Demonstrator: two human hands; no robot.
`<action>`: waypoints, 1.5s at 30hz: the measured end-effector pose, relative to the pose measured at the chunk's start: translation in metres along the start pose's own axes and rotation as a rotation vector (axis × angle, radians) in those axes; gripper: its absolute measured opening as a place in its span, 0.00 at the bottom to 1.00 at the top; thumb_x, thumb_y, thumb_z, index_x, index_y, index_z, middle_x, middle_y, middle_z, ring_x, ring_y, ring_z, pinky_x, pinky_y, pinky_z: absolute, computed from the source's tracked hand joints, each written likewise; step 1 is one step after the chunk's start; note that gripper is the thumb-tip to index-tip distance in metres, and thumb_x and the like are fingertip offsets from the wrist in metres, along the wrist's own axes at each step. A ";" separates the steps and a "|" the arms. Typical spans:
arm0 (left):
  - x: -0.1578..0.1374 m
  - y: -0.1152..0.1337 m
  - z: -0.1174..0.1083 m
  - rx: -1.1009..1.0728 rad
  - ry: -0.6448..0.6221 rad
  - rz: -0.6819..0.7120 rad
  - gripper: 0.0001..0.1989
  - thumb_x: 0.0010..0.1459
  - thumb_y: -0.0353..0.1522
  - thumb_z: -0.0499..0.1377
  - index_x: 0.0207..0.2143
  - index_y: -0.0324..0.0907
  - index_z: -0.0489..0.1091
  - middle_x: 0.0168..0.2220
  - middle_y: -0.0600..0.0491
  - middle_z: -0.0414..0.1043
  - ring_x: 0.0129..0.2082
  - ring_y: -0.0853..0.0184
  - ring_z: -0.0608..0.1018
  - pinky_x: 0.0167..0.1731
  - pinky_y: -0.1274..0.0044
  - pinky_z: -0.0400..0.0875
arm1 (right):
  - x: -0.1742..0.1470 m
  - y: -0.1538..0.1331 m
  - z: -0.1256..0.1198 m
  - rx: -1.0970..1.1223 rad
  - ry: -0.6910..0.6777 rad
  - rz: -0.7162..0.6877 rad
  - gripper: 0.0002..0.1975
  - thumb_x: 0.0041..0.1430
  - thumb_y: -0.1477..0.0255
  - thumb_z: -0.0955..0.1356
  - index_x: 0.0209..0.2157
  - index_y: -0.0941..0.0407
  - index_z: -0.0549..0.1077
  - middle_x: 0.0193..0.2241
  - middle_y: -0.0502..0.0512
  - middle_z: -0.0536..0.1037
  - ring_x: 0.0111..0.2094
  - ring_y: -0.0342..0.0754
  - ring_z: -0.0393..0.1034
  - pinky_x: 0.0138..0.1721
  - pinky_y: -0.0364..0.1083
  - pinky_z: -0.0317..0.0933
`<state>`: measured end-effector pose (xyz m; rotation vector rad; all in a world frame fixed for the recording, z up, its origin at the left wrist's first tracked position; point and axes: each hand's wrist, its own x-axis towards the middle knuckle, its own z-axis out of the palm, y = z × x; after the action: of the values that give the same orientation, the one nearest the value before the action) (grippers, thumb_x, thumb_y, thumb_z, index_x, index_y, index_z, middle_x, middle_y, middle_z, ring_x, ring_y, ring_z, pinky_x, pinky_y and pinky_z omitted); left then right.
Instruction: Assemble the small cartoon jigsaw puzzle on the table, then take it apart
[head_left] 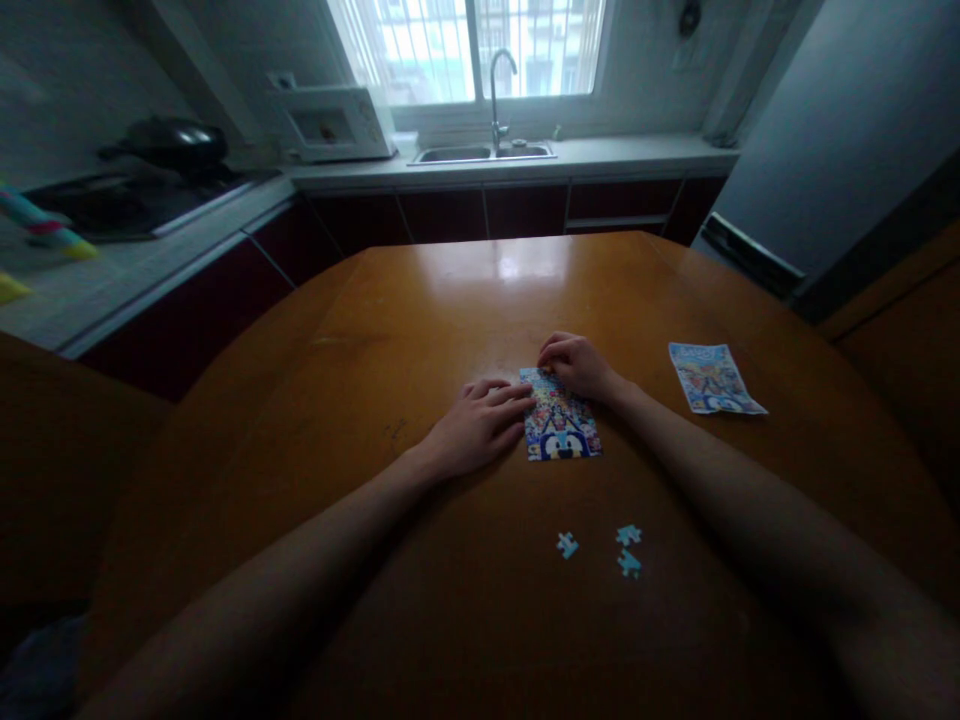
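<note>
A colourful jigsaw puzzle [561,425] lies flat on the wooden table, with a blue cartoon dog's face along its near edge. My left hand [480,425] rests beside it, fingers stretched out and their tips touching its left edge. At the puzzle's far edge is my right hand [576,362], its fingers curled together and pressed down; whatever they may hold is hidden. Nearer to me lie three loose light-blue puzzle pieces: one piece [568,545] on the left, and a second piece [628,535] just beyond a third piece [629,564] on the right.
A creased picture sheet [715,379] with a similar print lies to the right on the table [420,320]. Beyond the table are a counter with a sink [454,154], a faucet [495,95] and a white microwave [337,122]. A dark pan [176,142] sits on the stove at left.
</note>
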<state>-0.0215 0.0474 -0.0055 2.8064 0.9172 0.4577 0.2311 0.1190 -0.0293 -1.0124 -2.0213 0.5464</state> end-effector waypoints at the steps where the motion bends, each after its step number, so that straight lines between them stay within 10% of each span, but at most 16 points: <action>1: 0.000 0.000 0.000 0.004 0.002 -0.001 0.20 0.72 0.40 0.53 0.63 0.53 0.68 0.65 0.55 0.66 0.60 0.54 0.67 0.58 0.58 0.60 | 0.000 0.000 0.000 0.012 -0.018 -0.004 0.15 0.49 0.85 0.64 0.25 0.56 0.81 0.32 0.55 0.77 0.33 0.46 0.72 0.38 0.45 0.65; 17: -0.001 0.013 -0.010 -0.046 0.108 0.128 0.14 0.70 0.38 0.56 0.56 0.51 0.73 0.56 0.52 0.75 0.56 0.58 0.71 0.58 0.64 0.61 | 0.002 0.008 0.003 0.052 0.064 0.005 0.15 0.49 0.84 0.63 0.25 0.58 0.80 0.31 0.56 0.78 0.33 0.46 0.73 0.37 0.45 0.66; 23: -0.004 0.050 -0.020 -0.233 -0.120 0.437 0.11 0.69 0.38 0.59 0.51 0.57 0.75 0.45 0.56 0.80 0.49 0.62 0.75 0.56 0.67 0.62 | 0.002 0.000 0.001 0.188 0.123 0.152 0.12 0.50 0.80 0.63 0.25 0.58 0.78 0.32 0.56 0.76 0.31 0.44 0.73 0.30 0.42 0.69; 32: -0.005 0.058 -0.017 -0.335 -0.268 0.500 0.13 0.67 0.36 0.62 0.53 0.55 0.75 0.46 0.52 0.78 0.48 0.60 0.74 0.51 0.68 0.65 | 0.008 -0.007 -0.006 0.233 0.181 0.256 0.10 0.50 0.78 0.63 0.27 0.59 0.77 0.29 0.55 0.76 0.29 0.44 0.72 0.30 0.44 0.68; 39: -0.008 0.064 -0.019 -0.278 -0.304 0.552 0.17 0.68 0.31 0.59 0.56 0.58 0.74 0.46 0.51 0.77 0.48 0.59 0.73 0.51 0.66 0.65 | 0.010 -0.113 -0.055 0.121 0.141 0.142 0.13 0.57 0.81 0.63 0.32 0.57 0.80 0.28 0.52 0.78 0.30 0.43 0.70 0.33 0.44 0.63; 45: -0.009 0.063 -0.015 -0.317 -0.251 0.544 0.11 0.69 0.33 0.59 0.51 0.52 0.76 0.43 0.51 0.77 0.47 0.61 0.73 0.53 0.69 0.67 | -0.086 -0.174 -0.073 0.026 -0.284 0.086 0.14 0.61 0.80 0.66 0.37 0.50 0.81 0.35 0.52 0.79 0.34 0.45 0.72 0.36 0.45 0.64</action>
<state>0.0016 -0.0076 0.0213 2.6945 0.0151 0.2684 0.2401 -0.0514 0.0892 -1.0584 -2.2173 0.7982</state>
